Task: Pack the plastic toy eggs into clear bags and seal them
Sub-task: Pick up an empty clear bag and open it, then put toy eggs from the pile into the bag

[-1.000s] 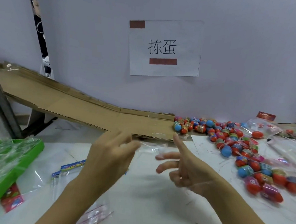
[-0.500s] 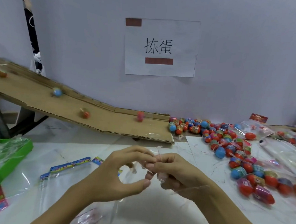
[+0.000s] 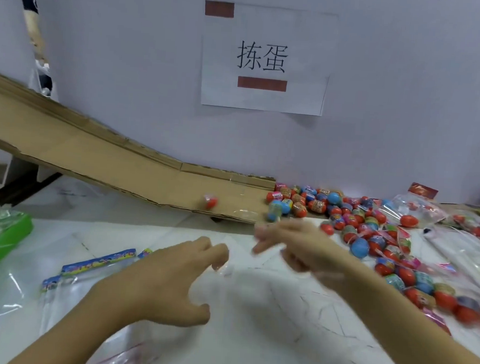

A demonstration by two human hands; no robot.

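My left hand [image 3: 171, 281] hovers over the white table and pinches the top edge of a clear bag [image 3: 225, 269] between its curled fingers; the film is faint and hard to trace. To its right my right hand [image 3: 294, 245] is blurred, its fingers loosely spread, holding nothing, just short of the pile of plastic toy eggs [image 3: 346, 216]. The eggs are red, blue and multicoloured and spread along the right side of the table. One red egg [image 3: 211, 201] lies on the cardboard ramp [image 3: 100, 156], near its lower end.
A green tray [image 3: 4, 233] with clear film sits at the left edge. Empty bags with blue header strips [image 3: 99, 263] lie left of my left hand. A partly filled bag [image 3: 412, 212] and more bags lie at the right. A paper sign [image 3: 266, 56] hangs on the wall.
My right hand let go of the bag and moved up and right toward the eggs. Eggs rolled down the ramp into the pile; one is still on it. My left hand keeps the bag.
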